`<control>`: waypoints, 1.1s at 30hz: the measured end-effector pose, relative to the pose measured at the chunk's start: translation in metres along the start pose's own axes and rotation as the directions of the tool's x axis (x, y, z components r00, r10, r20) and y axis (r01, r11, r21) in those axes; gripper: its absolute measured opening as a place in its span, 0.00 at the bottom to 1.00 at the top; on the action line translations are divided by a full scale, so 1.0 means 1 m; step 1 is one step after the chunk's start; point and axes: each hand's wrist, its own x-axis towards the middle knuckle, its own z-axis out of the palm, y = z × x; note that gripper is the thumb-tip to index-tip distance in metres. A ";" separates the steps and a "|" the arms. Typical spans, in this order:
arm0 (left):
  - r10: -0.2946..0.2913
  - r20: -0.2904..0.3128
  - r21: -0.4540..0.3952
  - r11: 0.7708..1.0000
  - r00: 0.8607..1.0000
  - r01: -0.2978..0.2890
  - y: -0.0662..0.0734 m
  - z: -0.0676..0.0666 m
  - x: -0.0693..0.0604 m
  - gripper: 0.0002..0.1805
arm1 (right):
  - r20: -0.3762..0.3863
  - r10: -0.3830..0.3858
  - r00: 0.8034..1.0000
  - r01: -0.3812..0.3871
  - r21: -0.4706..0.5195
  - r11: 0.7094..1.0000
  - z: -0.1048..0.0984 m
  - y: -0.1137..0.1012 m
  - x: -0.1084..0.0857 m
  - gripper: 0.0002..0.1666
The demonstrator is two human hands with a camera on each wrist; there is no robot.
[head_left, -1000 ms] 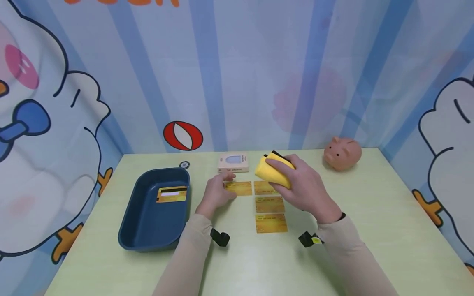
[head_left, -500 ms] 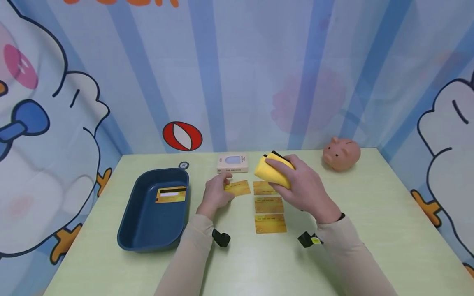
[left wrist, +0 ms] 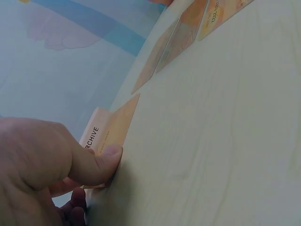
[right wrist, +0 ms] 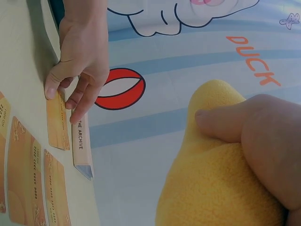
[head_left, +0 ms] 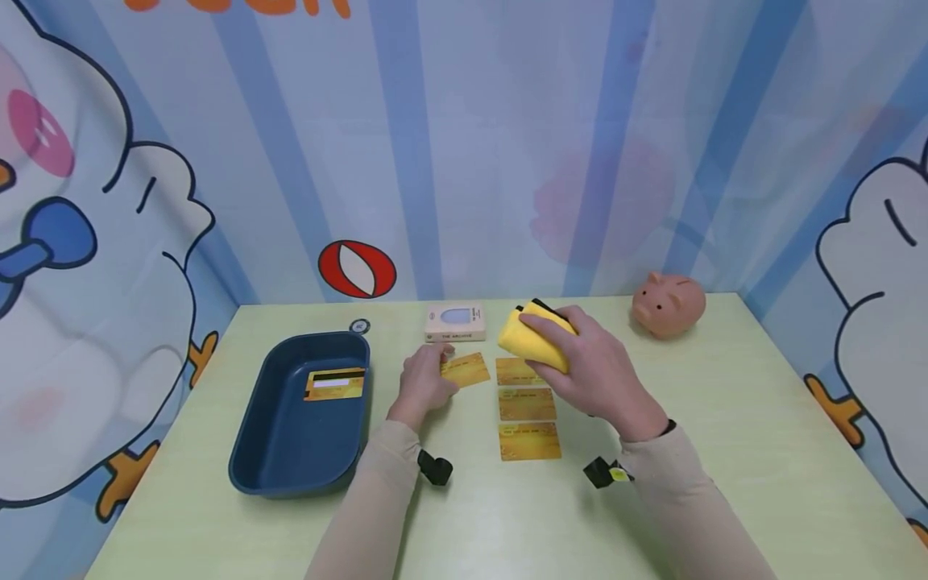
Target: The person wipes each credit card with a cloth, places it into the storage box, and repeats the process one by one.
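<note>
In the head view my left hand [head_left: 424, 380] is at the table's middle, holding a gold bank card [head_left: 467, 370] by its left end. Its thumb [left wrist: 109, 162] lies along the card's near edge in the left wrist view; the other fingers are partly hidden behind. My right hand [head_left: 598, 366] grips a bunched yellow cloth [head_left: 532, 337] with a black edge, held above the table. Below the cloth, more gold cards [head_left: 527, 404] lie in a column, the far one partly covered by the right hand. A pale box [head_left: 455, 322] lettered "THE ARCHIVE" lies behind the left hand.
A blue tray [head_left: 290, 459] stands at the left with one gold card [head_left: 334, 384], stripe side up, inside. Behind it lies a small round chip [head_left: 359, 326]. A pink piggy bank [head_left: 669, 305] stands at the back right, before a printed curtain [head_left: 478, 161].
The card under my left hand has turned slightly, its right end swinging away from me, and slid a little left. My right hand and the yellow cloth have stayed in place.
</note>
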 end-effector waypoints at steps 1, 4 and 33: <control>0.001 -0.005 0.001 1.000 1.000 -0.001 0.000 0.000 0.000 0.34 | 0.000 0.001 1.000 -0.001 0.000 1.000 0.000 0.000 0.000 0.36; 0.007 -0.019 0.006 1.000 1.000 -0.006 0.000 0.002 -0.003 0.32 | -0.002 -0.002 1.000 0.001 -0.005 1.000 0.000 0.000 0.000 0.36; 0.160 -0.080 -0.112 0.979 0.984 -0.169 -0.014 -0.004 -0.012 0.30 | -0.001 -0.010 1.000 0.010 -0.015 1.000 0.002 0.002 -0.001 0.36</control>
